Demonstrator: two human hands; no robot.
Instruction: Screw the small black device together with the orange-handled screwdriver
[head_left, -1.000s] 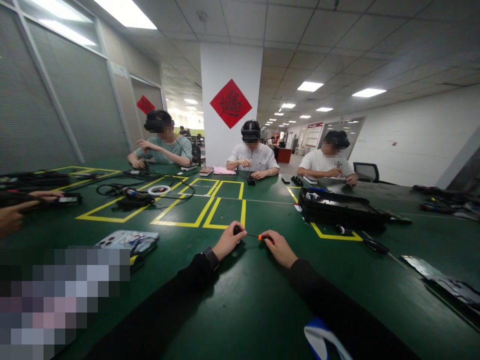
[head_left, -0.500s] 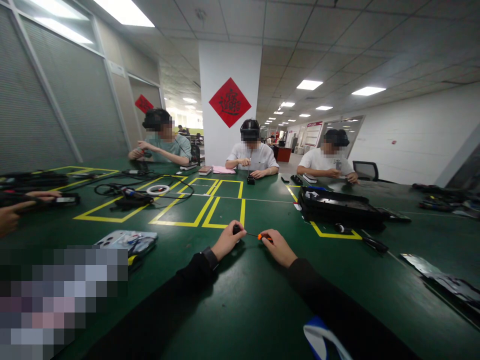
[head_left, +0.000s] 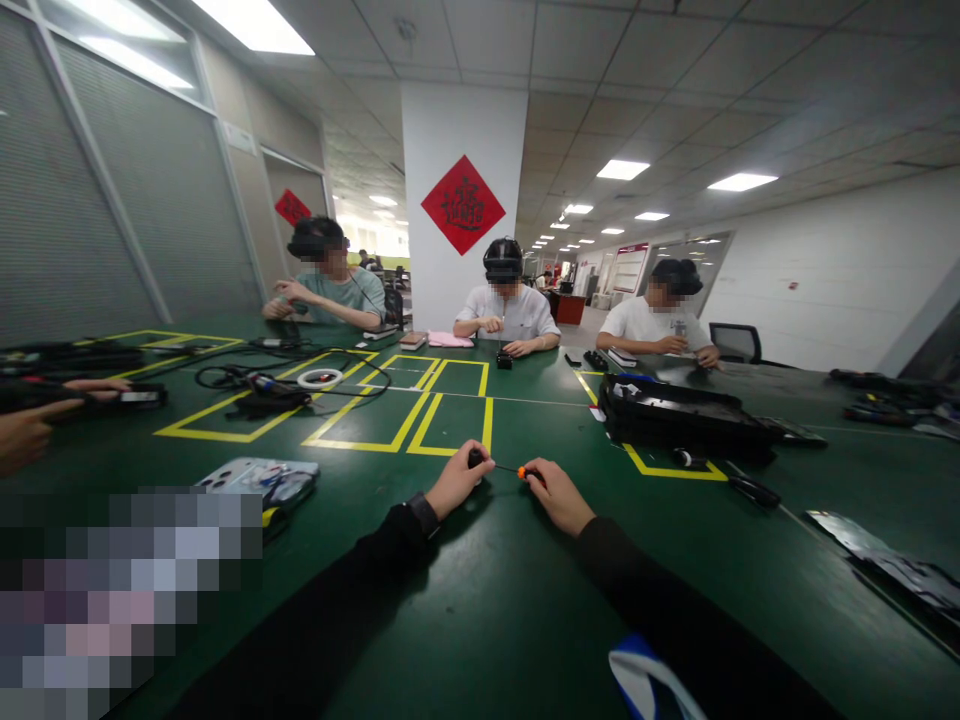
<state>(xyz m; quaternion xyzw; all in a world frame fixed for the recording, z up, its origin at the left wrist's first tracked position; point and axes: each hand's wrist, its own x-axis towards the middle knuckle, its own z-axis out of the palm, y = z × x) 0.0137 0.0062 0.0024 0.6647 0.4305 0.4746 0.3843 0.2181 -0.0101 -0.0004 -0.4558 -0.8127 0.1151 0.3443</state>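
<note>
One screwdriver [head_left: 523, 473] in right hand [head_left: 559, 495], shaft toward black piece [head_left: 475, 458] in left hand [head_left: 451, 482], both pinched.

Holds a screwdriver [head_left: 522, 474] in the right hand [head_left: 561, 497], wrapping most of its dark handle and leaving a bright orange collar exposed. Points its thin dark shaft [head_left: 506, 467] leftward, close to level, low over the green table [head_left: 510, 610]. Pinches a small black part [head_left: 475, 458] in the left hand [head_left: 452, 484], facing the screwdriver (too covered by fingers to make out its full shape). Reaches the left fingertips with the shaft's far end, contact with the part being unclear.
</note>
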